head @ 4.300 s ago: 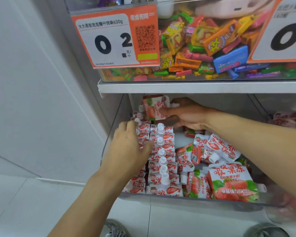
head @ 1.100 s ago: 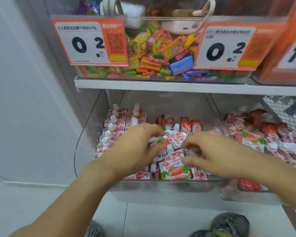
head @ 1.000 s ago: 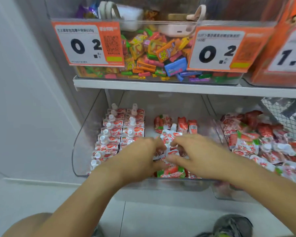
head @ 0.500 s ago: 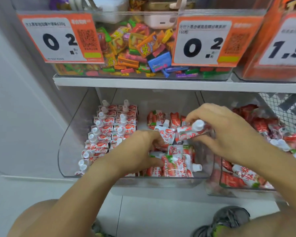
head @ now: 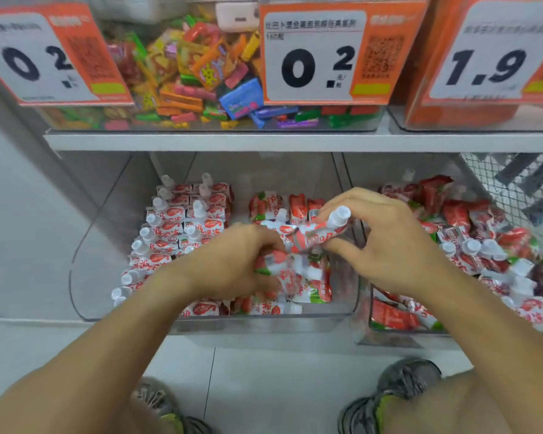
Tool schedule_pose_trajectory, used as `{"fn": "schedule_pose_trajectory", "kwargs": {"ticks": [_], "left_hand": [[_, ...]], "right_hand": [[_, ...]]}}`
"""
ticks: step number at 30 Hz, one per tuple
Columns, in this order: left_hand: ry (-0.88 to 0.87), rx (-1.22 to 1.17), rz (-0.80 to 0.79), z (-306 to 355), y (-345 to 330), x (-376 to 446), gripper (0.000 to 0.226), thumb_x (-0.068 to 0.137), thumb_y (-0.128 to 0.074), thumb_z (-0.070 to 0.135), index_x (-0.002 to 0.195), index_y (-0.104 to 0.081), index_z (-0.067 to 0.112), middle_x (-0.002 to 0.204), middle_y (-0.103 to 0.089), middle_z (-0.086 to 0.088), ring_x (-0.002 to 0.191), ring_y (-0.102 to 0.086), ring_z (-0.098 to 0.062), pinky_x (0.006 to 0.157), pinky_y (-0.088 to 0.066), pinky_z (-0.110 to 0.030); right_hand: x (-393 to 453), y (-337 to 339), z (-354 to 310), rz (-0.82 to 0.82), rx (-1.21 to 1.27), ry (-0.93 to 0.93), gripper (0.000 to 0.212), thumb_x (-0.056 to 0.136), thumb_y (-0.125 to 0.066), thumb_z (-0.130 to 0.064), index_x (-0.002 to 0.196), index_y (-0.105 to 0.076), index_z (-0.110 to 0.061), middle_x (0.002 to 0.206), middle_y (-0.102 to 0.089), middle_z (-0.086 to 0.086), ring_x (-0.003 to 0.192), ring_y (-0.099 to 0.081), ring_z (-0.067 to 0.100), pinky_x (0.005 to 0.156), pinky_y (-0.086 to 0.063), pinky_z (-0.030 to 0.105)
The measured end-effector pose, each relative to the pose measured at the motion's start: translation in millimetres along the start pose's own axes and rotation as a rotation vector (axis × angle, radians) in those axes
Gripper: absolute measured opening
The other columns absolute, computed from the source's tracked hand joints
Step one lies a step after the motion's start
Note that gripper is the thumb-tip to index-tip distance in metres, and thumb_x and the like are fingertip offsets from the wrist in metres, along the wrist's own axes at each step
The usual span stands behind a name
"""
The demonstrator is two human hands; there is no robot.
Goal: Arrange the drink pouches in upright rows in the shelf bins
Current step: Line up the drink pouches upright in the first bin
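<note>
grey wall [head: 19, 220], white shelf board [head: 201, 141], pale tiled floor [head: 264, 386]

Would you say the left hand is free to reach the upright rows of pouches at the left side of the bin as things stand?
Probably not at once: the left hand already grips loose pouches mid-bin. The upright rows lie just beside it with nothing in between, so it could reach them after letting go.

Bare forearms [head: 85, 364]; grey sneakers [head: 402, 386] with yellow-green trim.

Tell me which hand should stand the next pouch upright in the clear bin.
Right hand, probably: it already holds a pouch cap-up above the bin's loose pile; the left hand is low among lying pouches.
</note>
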State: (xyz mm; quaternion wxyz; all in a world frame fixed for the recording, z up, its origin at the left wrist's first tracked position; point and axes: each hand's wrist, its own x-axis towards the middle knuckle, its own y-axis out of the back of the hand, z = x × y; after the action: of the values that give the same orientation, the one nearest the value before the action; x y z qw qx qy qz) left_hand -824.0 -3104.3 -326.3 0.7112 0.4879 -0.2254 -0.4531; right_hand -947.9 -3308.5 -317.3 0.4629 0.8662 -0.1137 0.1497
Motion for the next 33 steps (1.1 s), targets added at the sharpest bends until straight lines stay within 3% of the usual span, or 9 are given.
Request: {"fn": "schedule_pose_trajectory", "kwargs": {"ticks": [3, 5, 9, 15, 19, 22, 25, 28, 33], "left_hand": [[0.109, -0.036, 0.202, -17, 16, -19, 0.037, 0.067, -0.085, 0.037, 0.09, -0.056, 0.033, 0.084, -0.059, 0.014, 0.072, -0.055, -0.006, 0.062, -0.044, -0.022], [0.2, -0.106, 0.311, -19, 19, -27, 0.035, 0.066, -0.083, 0.037, 0.085, -0.055, 0.031, 0.077, -0.063, 0.01, 0.066, -0.059, -0.01, 0.06, -0.051, -0.031], [0.274, -0.275, 0.466, -17, 23, -27, 0.038, 0.067, -0.083, 0.041, 0.091, -0.056, 0.028, 0.083, -0.068, 0.01, 0.072, -0.064, -0.008, 0.065, -0.055, -0.034], [0.043, -0.705, 0.045, -17, 21, -28, 0.059, 0.077, -0.078, 0.019, 0.129, -0.051, 0.028, 0.114, -0.066, 0.01, 0.108, -0.063, -0.008, 0.088, -0.056, -0.038], [0.082, -0.514, 0.155, -19, 15, -25, 0.063, 0.067, -0.084, 0.046, 0.12, -0.053, 0.032, 0.098, -0.068, 0.012, 0.086, -0.066, -0.003, 0.072, -0.058, -0.033], [0.062, -0.208, 0.278, -27, 17, -28, 0.066, 0.063, -0.079, 0.06, 0.119, -0.056, 0.031, 0.1, -0.064, 0.02, 0.082, -0.06, 0.0, 0.07, -0.053, -0.02], [0.038, -0.152, 0.411, -34, 19, -35, 0.068, 0.061, -0.079, 0.054, 0.12, -0.059, 0.026, 0.099, -0.056, 0.019, 0.084, -0.051, 0.0, 0.071, -0.04, -0.007], [0.036, -0.172, 0.453, -41, 19, -39, 0.063, 0.061, -0.084, 0.037, 0.118, -0.06, 0.028, 0.107, -0.061, 0.011, 0.096, -0.055, -0.006, 0.081, -0.048, -0.022], [0.121, -0.176, 0.552, -53, 28, -45, 0.065, 0.061, -0.087, 0.027, 0.121, -0.06, 0.027, 0.111, -0.061, 0.007, 0.1, -0.056, -0.01, 0.083, -0.046, -0.019]], "right_hand": [[1, 3, -4, -0.015, -0.082, -0.003, 0.027, 0.082, -0.073, -0.041, 0.096, -0.065, -0.019, 0.097, -0.065, -0.005, 0.093, -0.061, 0.019, 0.085, -0.049, 0.043], [3, 4, -8, -0.078, -0.168, 0.036, 0.035, 0.081, -0.066, -0.052, 0.092, -0.064, -0.019, 0.094, -0.064, -0.007, 0.089, -0.06, 0.018, 0.084, -0.046, 0.04], [9, 0, -22, -0.145, -0.151, 0.1, 0.038, 0.081, -0.064, -0.054, 0.094, -0.068, -0.019, 0.099, -0.064, -0.01, 0.091, -0.06, 0.011, 0.086, -0.047, 0.035], [32, -17, -43, -0.104, -0.071, -0.003, 0.043, 0.079, -0.065, -0.058, 0.107, -0.066, -0.025, 0.097, -0.059, -0.014, 0.086, -0.058, 0.006, 0.077, -0.053, 0.034], [36, -27, -51, -0.108, -0.029, -0.115, 0.049, 0.072, -0.074, -0.057, 0.109, -0.06, -0.029, 0.102, -0.054, -0.019, 0.087, -0.057, -0.002, 0.072, -0.048, 0.014], [37, -26, -47, -0.302, -0.068, -0.22, 0.069, 0.072, -0.071, -0.066, 0.127, -0.045, -0.034, 0.122, -0.047, -0.019, 0.106, -0.053, -0.002, 0.087, -0.048, 0.021], [46, -30, -48, -0.512, -0.296, -0.262, 0.065, 0.074, -0.074, -0.06, 0.123, -0.05, -0.023, 0.116, -0.053, -0.008, 0.106, -0.054, 0.011, 0.085, -0.047, 0.03], [56, -63, -49, -0.856, -0.399, -0.273, 0.062, 0.071, -0.077, -0.061, 0.103, -0.062, -0.011, 0.093, -0.065, 0.004, 0.086, -0.063, 0.021, 0.076, -0.054, 0.036], [51, -100, -43, -0.865, -0.395, -0.211, 0.061, 0.067, -0.078, -0.061, 0.106, -0.064, -0.015, 0.1, -0.062, 0.004, 0.09, -0.061, 0.026, 0.077, -0.055, 0.04]]}}
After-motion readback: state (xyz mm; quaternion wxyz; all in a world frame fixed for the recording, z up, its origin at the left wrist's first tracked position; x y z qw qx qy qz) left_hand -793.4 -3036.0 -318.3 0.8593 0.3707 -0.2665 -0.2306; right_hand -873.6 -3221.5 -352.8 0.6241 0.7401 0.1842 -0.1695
